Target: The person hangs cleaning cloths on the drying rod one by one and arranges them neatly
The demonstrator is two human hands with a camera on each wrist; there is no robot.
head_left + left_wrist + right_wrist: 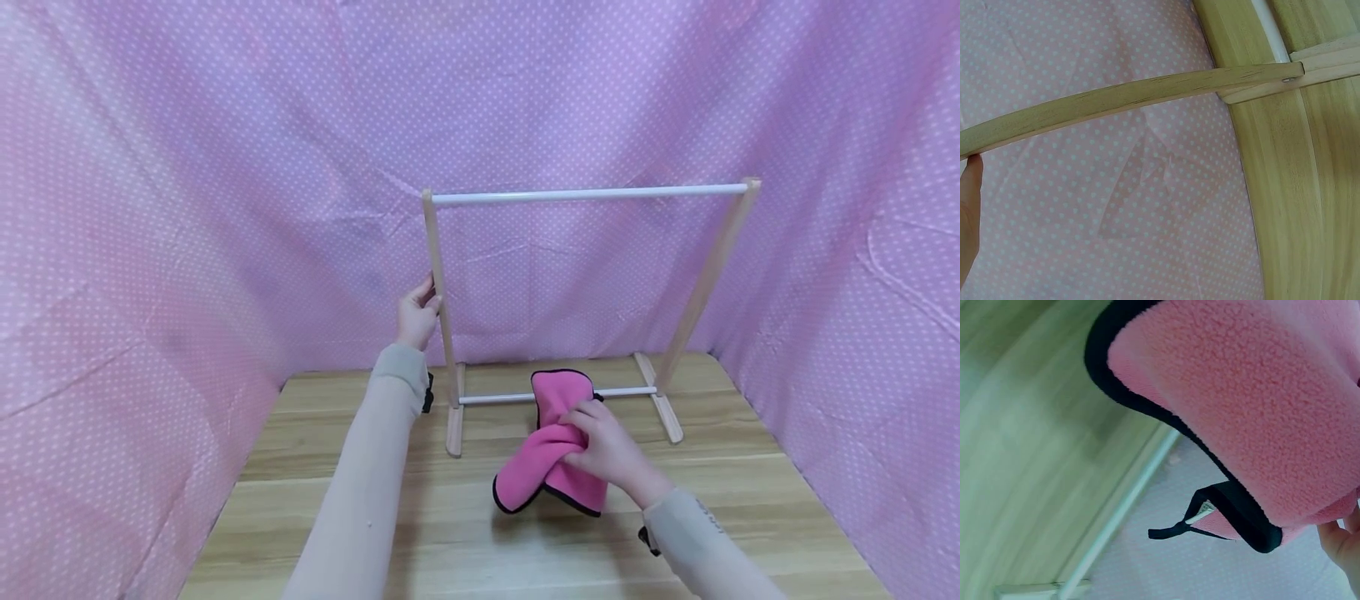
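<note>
A rack with wooden uprights and white rods stands on the table, its left upright (437,258) held between the thumb and fingers of my left hand (418,317). In the left wrist view only a small part of that hand (969,209) shows, against the wooden upright (1129,100). My right hand (606,446) grips a pink fleecy cloth (525,475) with black edging, bunched at its middle, in front of the lower rod. A black loop (1169,532) and a partly hidden white label hang at the edge of the cloth (1254,406) in the right wrist view.
The upper white rod (592,195) spans the rack's top; the lower rod (495,399) runs near the table. Wooden feet (666,417) rest on the wood-grain table (315,467). A pink dotted curtain (225,167) surrounds the back and sides.
</note>
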